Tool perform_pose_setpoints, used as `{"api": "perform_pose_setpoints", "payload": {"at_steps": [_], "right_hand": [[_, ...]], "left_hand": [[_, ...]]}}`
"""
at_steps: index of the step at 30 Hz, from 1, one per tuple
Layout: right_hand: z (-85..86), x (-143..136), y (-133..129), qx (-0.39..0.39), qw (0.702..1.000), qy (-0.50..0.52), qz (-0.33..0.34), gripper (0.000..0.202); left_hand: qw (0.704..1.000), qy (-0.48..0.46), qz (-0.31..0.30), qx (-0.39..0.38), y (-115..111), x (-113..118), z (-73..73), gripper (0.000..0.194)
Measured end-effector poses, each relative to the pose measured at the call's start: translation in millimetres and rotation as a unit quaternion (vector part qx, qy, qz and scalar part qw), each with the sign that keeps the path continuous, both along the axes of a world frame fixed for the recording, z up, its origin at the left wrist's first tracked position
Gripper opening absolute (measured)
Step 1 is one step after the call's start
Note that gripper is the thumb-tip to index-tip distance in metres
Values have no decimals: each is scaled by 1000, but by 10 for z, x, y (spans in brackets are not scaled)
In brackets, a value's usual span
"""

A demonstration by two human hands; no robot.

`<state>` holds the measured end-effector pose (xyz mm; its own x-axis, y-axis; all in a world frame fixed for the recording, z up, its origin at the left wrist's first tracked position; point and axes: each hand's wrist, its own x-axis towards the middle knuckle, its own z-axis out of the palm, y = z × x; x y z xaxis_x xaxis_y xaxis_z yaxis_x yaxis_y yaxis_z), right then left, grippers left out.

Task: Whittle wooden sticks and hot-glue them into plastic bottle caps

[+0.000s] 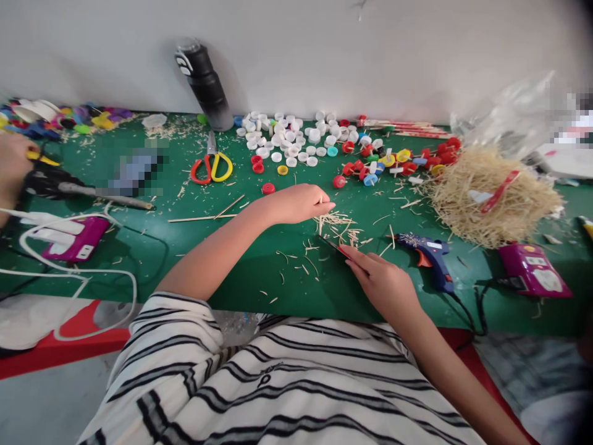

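My left hand (pixel 303 204) is closed in a pinch around a thin wooden stick (pixel 321 227), which points down toward the table. In my right hand (pixel 384 281) is a small knife (pixel 332 243); its narrow dark blade reaches the stick's lower end, and the handle is mostly hidden by my fingers. Beneath and beside both hands lies a scatter of short wooden slivers and shavings (pixel 348 232). A longer thin stick (pixel 201 219) rests on the green table left of my left hand, under the forearm.
Behind the hands are white bottle caps (pixel 291 139), red and yellow caps on sticks (pixel 398 162), scissors (pixel 212 167) and a black bottle (pixel 206 86). To the right are a glue gun (pixel 433 256), a straw pile (pixel 493 198) and a purple power socket (pixel 537 272). Another person's hand (pixel 16 161) is at far left.
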<state>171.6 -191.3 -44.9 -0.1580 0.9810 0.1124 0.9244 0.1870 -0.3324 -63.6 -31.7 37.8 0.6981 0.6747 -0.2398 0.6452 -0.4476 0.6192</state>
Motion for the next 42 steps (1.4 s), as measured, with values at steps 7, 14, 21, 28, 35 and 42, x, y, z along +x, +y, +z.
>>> {"api": "perform_pose_setpoints", "payload": {"at_steps": [7,14,21,28,35,42], "right_hand": [[62,3,6,19,999,45,22,39],[148,-140,231,45,998,45,12,38],[116,-118,171,-9,996,83,4,41],[93,-75,67,-17,996,84,5,41],[65,-14,2,-30,996,84,-1,41],[4,56,-99,-12,1000,20,2,40]], "left_hand": [[1000,-5,-7,22,-62,44,19,48],[997,2,25,77,-62,81,-11,55],[998,-24,26,46,-15,80,-55,59],[999,-5,15,42,-66,94,2,60],[999,-22,26,40,-39,68,-38,58],[999,-14,42,30,12,47,-56,57]]}}
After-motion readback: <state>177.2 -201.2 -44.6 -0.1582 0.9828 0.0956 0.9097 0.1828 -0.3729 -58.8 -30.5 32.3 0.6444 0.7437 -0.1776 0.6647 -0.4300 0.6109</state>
